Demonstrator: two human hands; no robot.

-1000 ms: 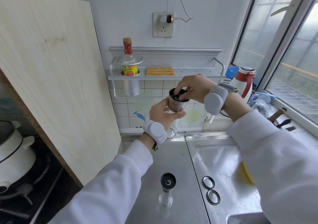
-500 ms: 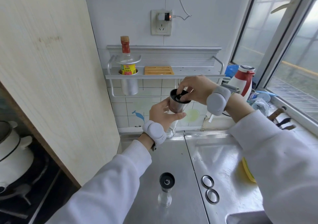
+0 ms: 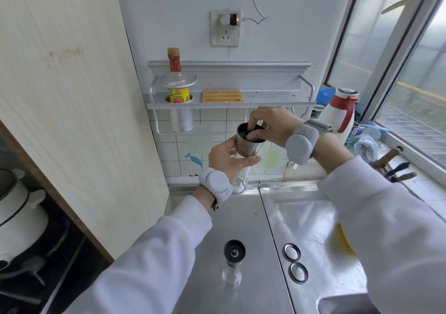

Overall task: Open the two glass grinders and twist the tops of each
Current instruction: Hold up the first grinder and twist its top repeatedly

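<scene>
Above counter (image 3: pixel 241 217): grinder (image 3: pixel 248 144) between both hands.

One grinder (image 3: pixel 248 144) is held up mid-frame, above the counter (image 3: pixel 253 222), gripped between the left hand (image 3: pixel 229 159) below and the right hand (image 3: pixel 272 125) on top. A second grinder (image 3: pixel 233 263) is stood on the counter at lower center, with two rings (image 3: pixel 295 261) laid just to its right. Behind the hands, a shelf (image 3: pixel 229 103) is fixed to the wall; a bottle (image 3: pixel 177 82) is set in its left end. A board (image 3: pixel 65 111) is leaned at left, a jug (image 3: pixel 340 113) placed at right.
</scene>
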